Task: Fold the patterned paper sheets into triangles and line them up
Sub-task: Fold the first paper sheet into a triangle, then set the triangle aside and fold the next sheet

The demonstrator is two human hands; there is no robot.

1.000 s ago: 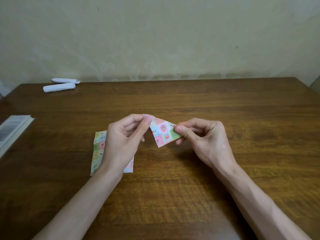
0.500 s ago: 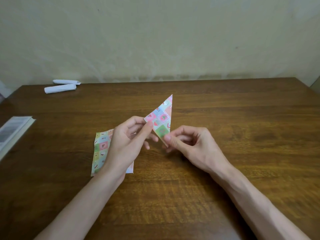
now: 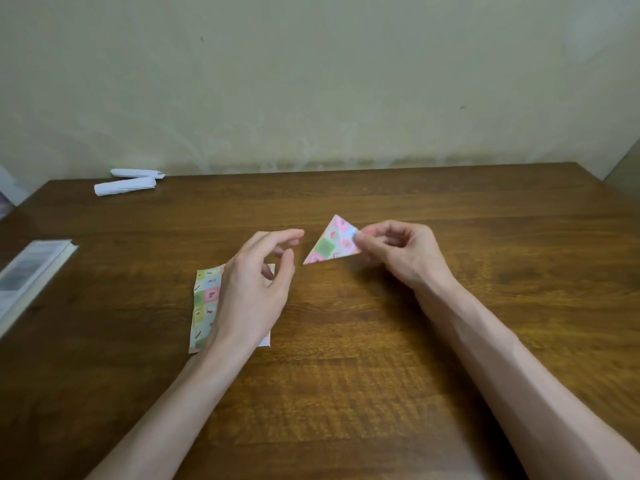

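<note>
A small folded triangle of patterned paper, pink and green squares, hangs just above the wooden table at its middle. My right hand pinches the triangle's right corner between thumb and fingers. My left hand hovers to the left of the triangle, fingers loosely curled and holding nothing, apart from the paper. Under my left hand lies a small stack of flat patterned sheets, partly hidden by the hand and wrist.
Two white rolled papers lie at the back left of the table near the wall. A booklet or thin book sits at the left edge. Bare wood stretches to the right of the hands and in front of them.
My left hand has let go of the triangle and drawn back left. My right hand has carried the triangle to the right and turned it flatter.
</note>
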